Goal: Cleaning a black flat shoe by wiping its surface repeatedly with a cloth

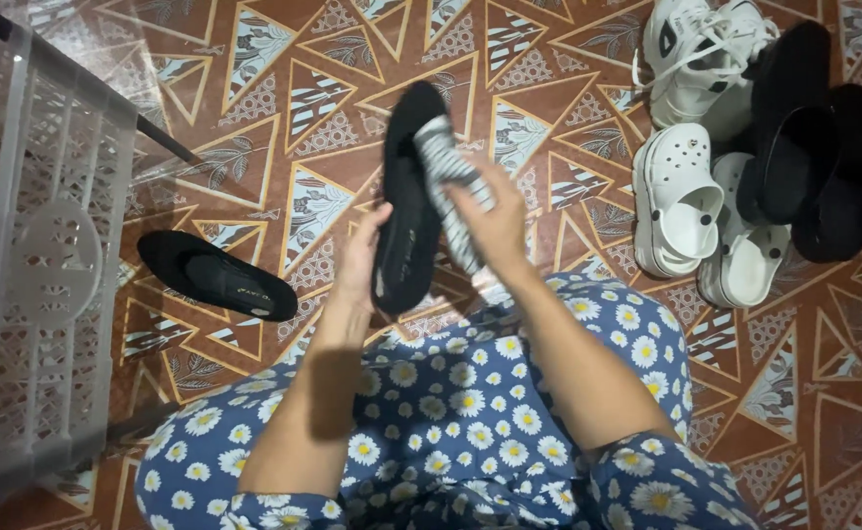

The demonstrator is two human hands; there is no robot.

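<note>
Over lap: left hand (360,257) clamped on black shoe (406,211), steadying it sole-out; right hand (495,224) closed on striped cloth (449,177), pressed against shoe. Second shoe (217,276) on floor (568,128).

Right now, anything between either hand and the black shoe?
Nothing visible. The left hand grips the black shoe directly at its edge; the right hand presses a striped cloth against it, so only that cloth sits between.

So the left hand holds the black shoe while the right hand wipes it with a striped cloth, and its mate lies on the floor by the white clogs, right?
Not quite. The head view shows the left hand holding the black shoe and the right hand pressing the striped cloth to it, but the mate lies on the other side, by the white crate, away from the white clogs.
</note>
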